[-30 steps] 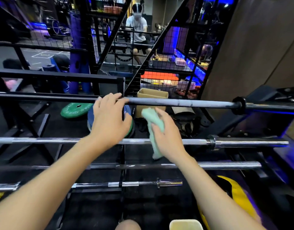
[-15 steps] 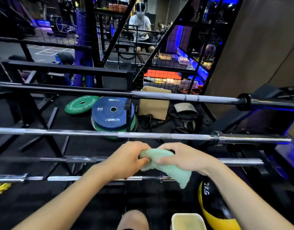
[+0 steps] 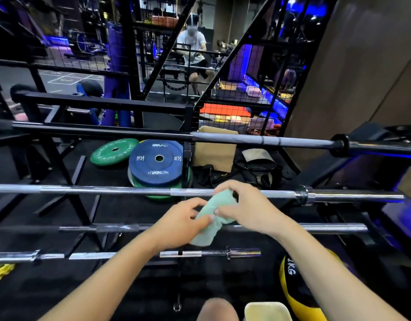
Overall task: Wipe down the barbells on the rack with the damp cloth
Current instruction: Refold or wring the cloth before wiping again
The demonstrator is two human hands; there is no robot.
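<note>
A: While both hands are out in front of the rack, what are they doing?

B: The left hand (image 3: 183, 220) and the right hand (image 3: 248, 209) both grasp the pale green cloth (image 3: 213, 218). The left fingers curl round its lower middle; the right thumb and fingers pinch its upper part. The loose end hangs below the hands.

A: Where is the cloth against the bars?

B: Its top end sits right at the chrome barbell (image 3: 107, 190), second from the top, though I cannot tell whether it touches. Its lower part crosses in front of the third barbell (image 3: 327, 228).

A: And the other bars?

B: The top barbell (image 3: 246, 139) is dark with a grey grip section and lies well above the hands. The short barbell (image 3: 211, 253) is lowest, just beneath the hanging cloth end.

A: Anything under the rack?

B: A blue bumper plate (image 3: 157, 164) stacked on green ones, another green plate (image 3: 114, 151) to its left, a cardboard box (image 3: 215, 154) beside them, and a black-and-yellow medicine ball (image 3: 297, 293) at lower right. A seated person (image 3: 194, 54) is far behind the mesh.
</note>
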